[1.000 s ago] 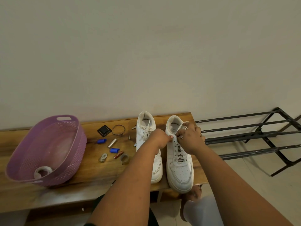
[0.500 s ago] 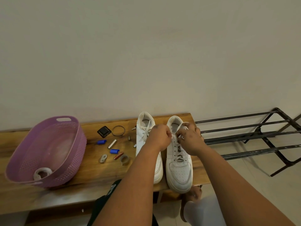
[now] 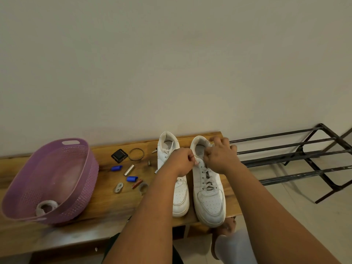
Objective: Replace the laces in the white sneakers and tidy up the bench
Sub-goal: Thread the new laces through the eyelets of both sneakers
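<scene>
Head view: both white sneakers stand side by side on the wooden desk (image 3: 106, 202), and over the right sneaker (image 3: 208, 189) the left hand (image 3: 182, 161) has its fingers pinched on the lace (image 3: 197, 163) near the top eyelets. The right hand (image 3: 221, 157) is curled over that sneaker's collar; what it holds is hidden. The left sneaker (image 3: 180, 195) sits just beside it, the purple basket (image 3: 82, 180) well beyond.

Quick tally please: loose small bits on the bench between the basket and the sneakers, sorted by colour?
Blue: 2, clip and cap
Black: 1, square piece
Silver or grey: 6, including tube and bangle
Reddish: 1, stick
Total: 10
</scene>
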